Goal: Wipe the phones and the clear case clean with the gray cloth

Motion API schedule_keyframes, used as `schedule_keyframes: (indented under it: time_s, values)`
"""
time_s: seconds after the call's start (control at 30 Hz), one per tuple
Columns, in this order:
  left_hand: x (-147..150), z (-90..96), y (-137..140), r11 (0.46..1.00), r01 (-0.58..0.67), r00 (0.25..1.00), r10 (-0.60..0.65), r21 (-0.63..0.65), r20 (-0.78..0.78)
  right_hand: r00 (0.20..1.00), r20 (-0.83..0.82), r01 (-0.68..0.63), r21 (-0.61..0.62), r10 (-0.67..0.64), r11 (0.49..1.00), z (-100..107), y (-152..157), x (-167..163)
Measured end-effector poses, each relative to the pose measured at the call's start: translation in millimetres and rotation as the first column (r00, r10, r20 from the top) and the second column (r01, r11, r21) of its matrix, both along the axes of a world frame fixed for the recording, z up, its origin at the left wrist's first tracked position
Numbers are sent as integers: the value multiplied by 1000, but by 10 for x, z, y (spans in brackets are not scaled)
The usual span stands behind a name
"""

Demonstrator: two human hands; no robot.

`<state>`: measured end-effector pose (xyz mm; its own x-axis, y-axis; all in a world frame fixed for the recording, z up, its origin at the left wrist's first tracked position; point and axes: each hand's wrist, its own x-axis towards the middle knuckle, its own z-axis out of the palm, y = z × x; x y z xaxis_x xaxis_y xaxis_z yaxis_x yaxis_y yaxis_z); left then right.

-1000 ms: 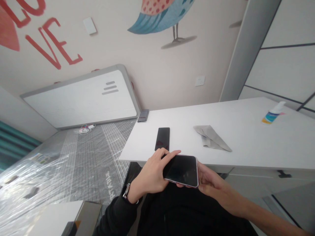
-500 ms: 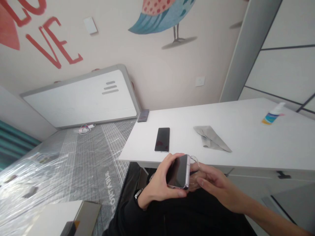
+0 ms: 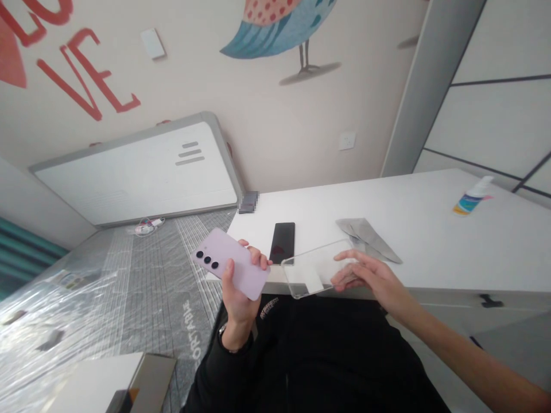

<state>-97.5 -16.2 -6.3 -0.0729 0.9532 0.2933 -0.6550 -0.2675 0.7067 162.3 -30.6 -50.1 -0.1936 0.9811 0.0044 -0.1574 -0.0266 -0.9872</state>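
Observation:
A lilac smartphone (image 3: 241, 258) is gripped in my left hand (image 3: 241, 298), its back with three camera lenses facing me. My right hand (image 3: 365, 275) pinches a clear phone case (image 3: 307, 272) by its right end, just above the table's front edge. Phone and case are apart, with a small gap between them. Behind the case, a black phone (image 3: 283, 241) lies face up on the white table (image 3: 426, 229). A folded grey cloth (image 3: 374, 244) rests on the table behind my right hand.
A spray bottle (image 3: 471, 198) stands at the table's far right. A small dark, blurred item (image 3: 248, 202) sits at the back left corner. Left of the table is a plastic-covered bed (image 3: 142, 287) with a box (image 3: 107, 378) at its near side.
The lilac phone has come away from the clear case. My left hand has moved left and turned the phone back-side up, while my right hand holds the case out flat.

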Motion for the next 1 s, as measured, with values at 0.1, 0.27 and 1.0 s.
schedule_keyframes:
  time_s: [0.1,0.27,1.0]
  values:
    - [-85,19,15,997,57,998,-55,-57,34,985,136,98,57,-105,994,-29,243,147]
    - [-16,-65,-6,930,311,950,-297,-197,100,809,581,-10,165,-89,986,26,773,281]
    - [310,-192,-22,781,511,859,-477,-359,187,289,878,116,363,-381,924,7,934,689]
